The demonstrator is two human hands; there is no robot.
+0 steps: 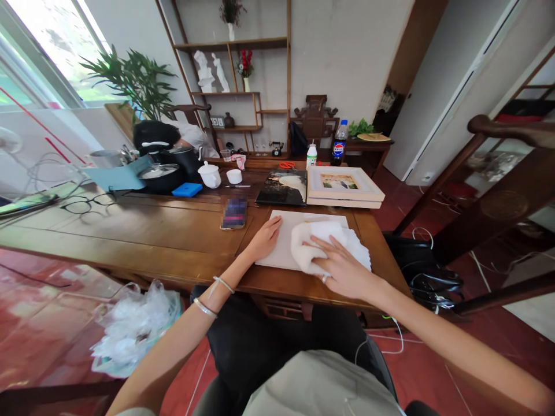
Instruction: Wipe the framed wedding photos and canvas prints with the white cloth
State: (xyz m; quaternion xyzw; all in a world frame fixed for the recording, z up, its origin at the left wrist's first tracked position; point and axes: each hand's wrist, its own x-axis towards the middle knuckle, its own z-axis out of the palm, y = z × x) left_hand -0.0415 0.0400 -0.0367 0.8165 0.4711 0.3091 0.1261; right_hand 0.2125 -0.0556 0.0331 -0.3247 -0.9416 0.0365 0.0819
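A flat white board (pixel 284 234) lies near the front edge of the wooden table. My left hand (pixel 264 240) rests on its left side, fingers stretched out and holding nothing. On the board's right part sits a bunched white cloth (pixel 303 242), which spills past the board's right edge. My right hand (pixel 336 263) presses onto this cloth and grips it, with a ring on one finger. The cloth and hand hide much of the board's right half. Just behind the board are a black panel with a pale patch (pixel 281 188) and a box with a framed picture (pixel 359 188).
A phone (pixel 234 213) lies left of the board on the table (pixel 191 225). Farther back stand a white teapot (pixel 210 174), a white cup (pixel 235 176), a small bottle (pixel 311 155) and a cola bottle (pixel 339 144). Orange scissors (pixel 287 165) lie nearby. A person (pixel 173 136) leans down at the far side.
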